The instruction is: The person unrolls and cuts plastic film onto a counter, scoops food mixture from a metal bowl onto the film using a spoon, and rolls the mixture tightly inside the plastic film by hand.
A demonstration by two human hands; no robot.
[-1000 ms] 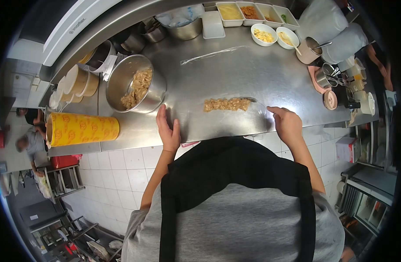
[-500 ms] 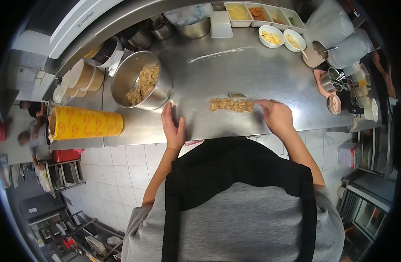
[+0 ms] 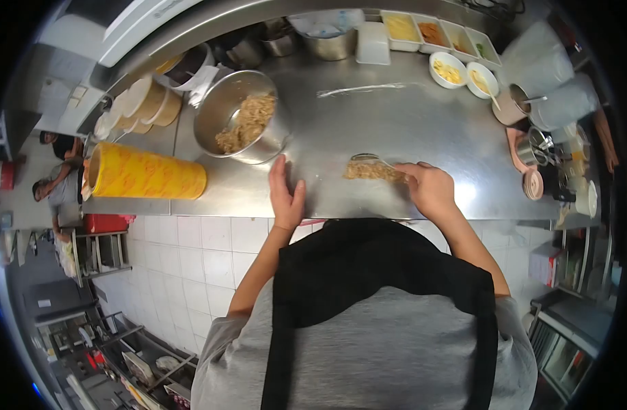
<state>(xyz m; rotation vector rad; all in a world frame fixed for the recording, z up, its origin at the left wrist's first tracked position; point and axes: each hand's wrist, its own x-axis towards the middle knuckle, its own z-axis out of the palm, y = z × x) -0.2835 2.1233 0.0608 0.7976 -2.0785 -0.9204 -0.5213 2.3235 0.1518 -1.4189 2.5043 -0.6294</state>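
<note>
On the grey steel tabletop (image 3: 354, 123), a flat strip of brown food mixture (image 3: 375, 173) lies near the near edge, a shiny metal spoon (image 3: 365, 157) at its far side. Left of the strip is a deep round steel bowl (image 3: 276, 140), more mixture (image 3: 250, 123) inside. A yellow patterned cylindrical roll (image 3: 149, 172) lies left of and nearer than the bowl; round beige plastic tubs (image 3: 144, 99) stand beyond the roll. Beyond the strip lies a thin clear plastic film (image 3: 361, 89). Four white rectangular containers (image 3: 403, 47) line the far right, two round white bowls (image 3: 433, 74) before them. Right of these stands a beige cylindrical cup (image 3: 509, 107).
</note>
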